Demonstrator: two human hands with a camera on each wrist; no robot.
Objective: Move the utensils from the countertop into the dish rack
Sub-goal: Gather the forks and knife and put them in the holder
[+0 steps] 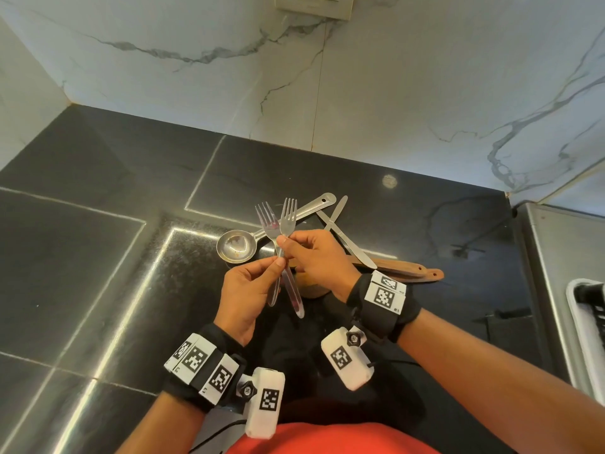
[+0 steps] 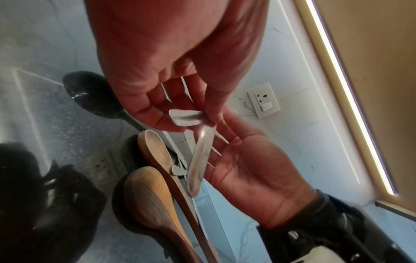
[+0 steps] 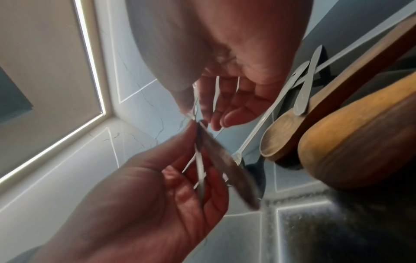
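- The left hand (image 1: 244, 298) is nearest to the person and pinches the 2 forks (image 1: 281, 253) at their crossed necks between thumb and fingers.
- The right hand (image 1: 319, 260) is just beyond it, and its thumb and fingers also pinch the same 2 forks a little higher, near the heads.
- The forks stand with tines pointing away from the person, above the countertop (image 1: 98, 224), and their handles hang down toward the body.
- Under the right hand lie 2 wooden spoons (image 1: 406, 271) side by side on the dark countertop; the right wrist view shows their bowls close together.
- A table knife (image 1: 348, 240) lies partly over the wooden handles, and a second knife (image 1: 335, 211) crosses it.
- A steel ladle (image 1: 234, 245) rests behind the hands, with its long handle going to the far right.
- At the right edge, well apart from the utensils, a part of the dish rack (image 1: 586, 319) is visible.
- The marble wall (image 1: 360, 93) closes the far side.
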